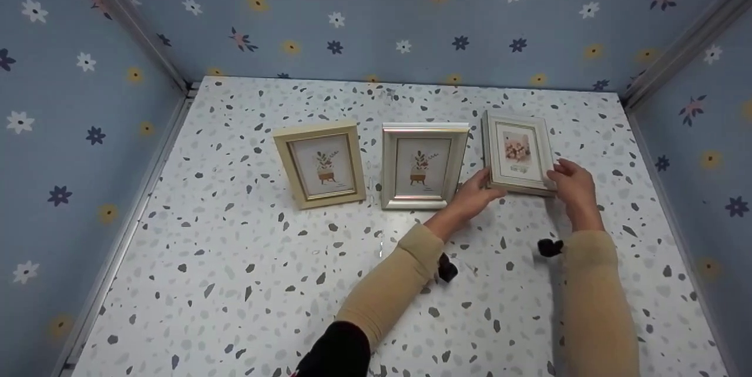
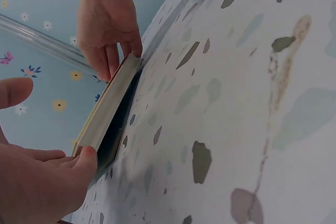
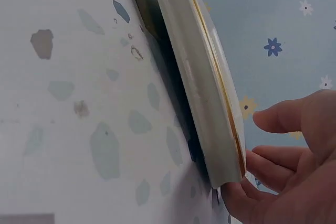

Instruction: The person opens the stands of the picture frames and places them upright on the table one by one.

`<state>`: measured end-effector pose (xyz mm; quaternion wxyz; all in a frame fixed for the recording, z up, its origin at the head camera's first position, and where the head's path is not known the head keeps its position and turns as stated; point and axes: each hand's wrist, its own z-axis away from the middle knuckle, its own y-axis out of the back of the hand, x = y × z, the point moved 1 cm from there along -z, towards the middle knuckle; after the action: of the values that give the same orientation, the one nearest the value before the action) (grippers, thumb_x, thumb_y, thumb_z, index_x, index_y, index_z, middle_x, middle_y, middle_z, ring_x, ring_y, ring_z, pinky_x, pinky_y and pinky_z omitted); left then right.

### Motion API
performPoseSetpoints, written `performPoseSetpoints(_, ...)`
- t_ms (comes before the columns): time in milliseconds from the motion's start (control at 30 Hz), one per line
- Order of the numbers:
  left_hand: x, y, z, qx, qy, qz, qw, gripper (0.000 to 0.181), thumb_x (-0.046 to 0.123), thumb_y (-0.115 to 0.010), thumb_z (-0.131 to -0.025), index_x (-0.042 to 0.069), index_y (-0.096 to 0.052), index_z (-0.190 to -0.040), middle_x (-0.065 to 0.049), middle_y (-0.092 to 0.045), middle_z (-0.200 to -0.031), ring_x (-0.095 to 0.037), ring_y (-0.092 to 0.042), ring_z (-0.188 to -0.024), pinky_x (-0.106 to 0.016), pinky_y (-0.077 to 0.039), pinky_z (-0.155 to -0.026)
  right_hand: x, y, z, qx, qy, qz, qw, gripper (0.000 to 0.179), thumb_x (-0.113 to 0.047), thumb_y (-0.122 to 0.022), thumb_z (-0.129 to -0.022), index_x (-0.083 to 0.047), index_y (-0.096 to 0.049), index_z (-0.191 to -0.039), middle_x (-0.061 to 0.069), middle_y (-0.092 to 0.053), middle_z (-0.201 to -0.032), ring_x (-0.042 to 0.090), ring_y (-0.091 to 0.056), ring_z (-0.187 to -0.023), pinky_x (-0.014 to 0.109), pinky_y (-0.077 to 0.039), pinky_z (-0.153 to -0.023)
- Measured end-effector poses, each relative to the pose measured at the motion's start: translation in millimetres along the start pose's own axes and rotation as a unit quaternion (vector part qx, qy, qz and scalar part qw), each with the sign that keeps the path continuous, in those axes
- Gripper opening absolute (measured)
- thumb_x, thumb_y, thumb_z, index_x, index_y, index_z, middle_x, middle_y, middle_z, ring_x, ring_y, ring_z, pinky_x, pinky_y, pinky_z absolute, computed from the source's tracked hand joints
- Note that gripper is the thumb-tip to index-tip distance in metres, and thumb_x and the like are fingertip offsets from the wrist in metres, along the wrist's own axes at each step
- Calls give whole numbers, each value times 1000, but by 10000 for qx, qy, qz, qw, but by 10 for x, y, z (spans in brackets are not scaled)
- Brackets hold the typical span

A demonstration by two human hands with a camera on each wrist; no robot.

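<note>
A cream-white picture frame [image 1: 551,154] with a pink flower print lies tilted at the right of the table, face up. At its lower left corner my left hand [image 1: 472,196] holds it, fingertips on the edge. My right hand [image 1: 577,189] grips the opposite lower corner. In the left wrist view the near edge of the frame [image 2: 107,106] is raised off the table, with a dark gap below. The right wrist view shows my right hand [image 3: 294,171] with some fingers at the corner and one digit apart from it; part of the grip is hidden.
Two more picture frames stand upright to the left: a silver one [image 1: 388,168] close beside my left forearm, and a gold-beige one [image 1: 291,174] further left. The speckled white table [image 1: 247,295] is bounded by blue flowered panels [image 1: 376,19] at the back and sides.
</note>
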<state>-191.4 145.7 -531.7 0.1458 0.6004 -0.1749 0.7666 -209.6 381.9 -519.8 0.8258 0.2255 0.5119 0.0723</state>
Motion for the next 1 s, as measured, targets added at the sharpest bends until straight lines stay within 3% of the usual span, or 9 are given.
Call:
performPoseSetpoints(133, 10, 28, 9, -122, -180, -27, 9998, 71, 18, -64, -95, 12, -30, -157, -6, -35, -158, -20, -29, -146, -33, -29, -114, 7, 23, 20, -56, -71, -171, 9998, 65, -24, -50, -103, -8, -20, -159, 15, -32, -158, 25, -39, -137, 36, -41, -105)
performPoseSetpoints(300, 30, 36, 9, -294, -689, -186, 9970, 70, 15, -64, -95, 12, -31, -157, -7, -34, -159, -19, -28, -146, -35, -25, -116, -5, 49, 74, -23, -147, -541, 9984, 67, -22, -52, -103, -8, -19, -159, 16, -32, -157, 20, -42, -130, 30, -41, -103)
performPoseSetpoints(433, 47, 42, 48, -265, -628, -446, 9967, 73, 20, -66, -95, 17, -30, -158, -3, -27, -161, -16, -26, -146, -34, -24, -116, -31, 62, 130, 5, -256, -890, 9957, 70, -20, -55, -102, -10, -18, -160, 13, -32, -153, 13, -47, -119, 27, -44, -100)
performPoseSetpoints(533, 65, 48, 91, -237, -546, -601, 9964, 75, 24, -67, -95, 19, -27, -159, 0, -24, -162, -15, -25, -146, -31, -25, -115, -61, 68, 184, 87, -279, -1267, 9915, 72, -16, -59, -100, -10, -19, -160, 10, -39, -140, 9, -50, -107, 24, -48, -93)
performPoseSetpoints(700, 129, 53, 153, -330, -848, -622, 9939, 78, 21, -66, -96, 18, -22, -160, -2, -20, -163, -17, -24, -147, -35, -29, -115, -112, 76, 301, 102, -108, -2125, 9770, 71, -8, -61, -98, -8, -24, -158, 1, -44, -115, 10, -52, -102, 24, -52, -88)
performPoseSetpoints(833, 182, 55, 196, -390, -1111, -749, 9902, 78, 20, -66, -97, 18, -20, -160, -4, -18, -164, -20, -26, -146, -42, -33, -113, -132, 94, 389, 69, -52, -2580, 9661, 68, -8, -61, -98, -9, -27, -157, 3, -45, -115, 13, -55, -107, 28, -53, -90)
performPoseSetpoints(1000, 207, 51, 251, -397, -1329, -838, 9868, 77, 20, -65, -98, 18, -21, -160, -2, -22, -162, -18, -31, -143, -40, -34, -113, -147, 111, 451, 314, -140, -2668, 9631, 64, -14, -62, -99, -10, -31, -155, 1, -44, -116, 14, -55, -108, 29, -55, -84)
